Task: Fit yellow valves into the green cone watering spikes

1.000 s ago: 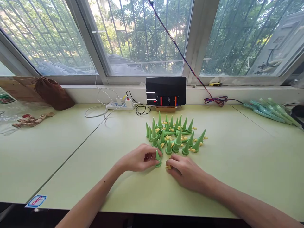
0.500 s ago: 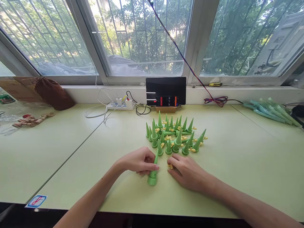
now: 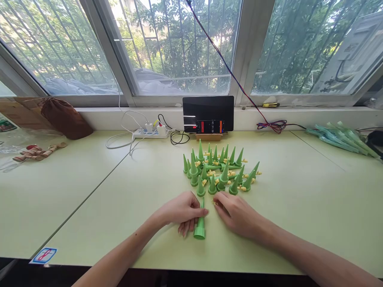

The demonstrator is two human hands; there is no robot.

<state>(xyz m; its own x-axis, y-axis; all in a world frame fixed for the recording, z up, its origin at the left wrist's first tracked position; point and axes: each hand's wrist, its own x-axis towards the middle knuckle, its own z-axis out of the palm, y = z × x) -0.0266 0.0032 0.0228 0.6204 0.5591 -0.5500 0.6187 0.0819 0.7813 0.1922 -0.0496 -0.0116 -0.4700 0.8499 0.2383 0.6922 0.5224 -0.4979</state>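
Between the thumb and fingers of my left hand (image 3: 184, 210) is a green plastic cone (image 3: 200, 232), its wide collar toward me and its tip pointing away. My right hand (image 3: 237, 212) is closed in a pinch on a small yellow plastic piece (image 3: 214, 203), mostly covered by the fingers. The two hands are apart, close to the front of the cluster. Just beyond them stand several more green cones (image 3: 225, 173), most upright and some lying down. Small yellow pieces (image 3: 243, 188) lie among these or stick out from their sides.
At the back, a phone (image 3: 210, 126) showing a timer leans against a black tablet (image 3: 208, 105). A power strip (image 3: 152, 133) with cables lies left of it. Brown pouch (image 3: 67, 118) and wooden pieces (image 3: 38, 153) are far left; greenish plastic bags (image 3: 341, 139) lie far right.
My left hand has shifted right and slightly toward me with the green cone, turning its collar more toward me. My right hand stays nearly in place, its yellow piece now less visible.
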